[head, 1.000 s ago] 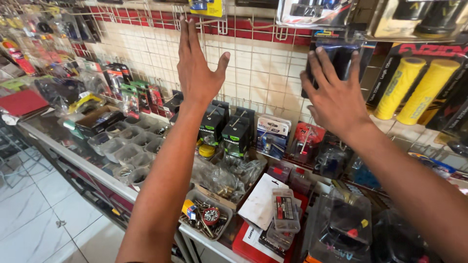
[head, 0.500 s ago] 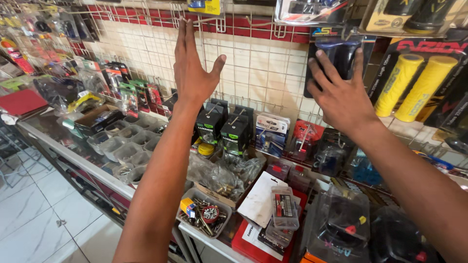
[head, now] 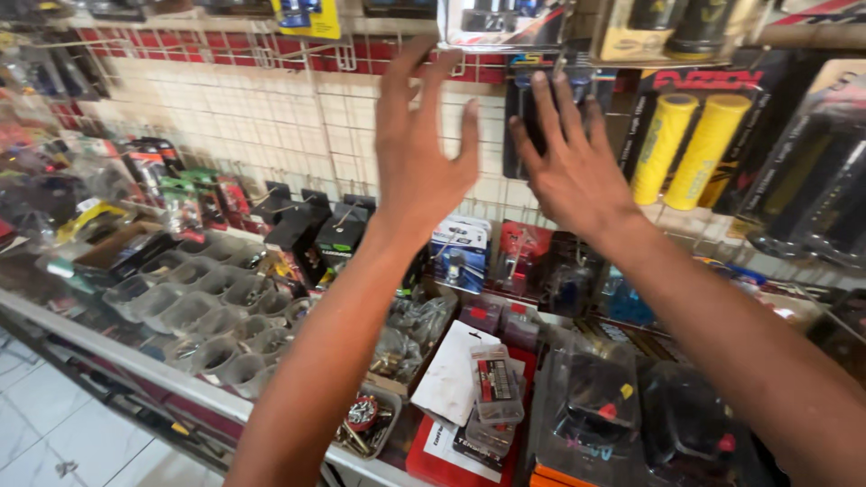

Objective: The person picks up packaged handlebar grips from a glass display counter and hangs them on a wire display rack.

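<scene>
You see two yellow grips [head: 690, 144] in a black pack, a white wire grid [head: 271, 117] with red bars on top, a blue-white box [head: 458, 252] and clear grey trays [head: 203, 302].

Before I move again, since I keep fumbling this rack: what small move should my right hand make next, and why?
Probably close the right hand on the dark blister pack hanging on the wire grid. Its fingers already lie spread against the pack but are not curled around it, and the left hand hangs open beside it, holding nothing, so the pack is not gripped.
</scene>
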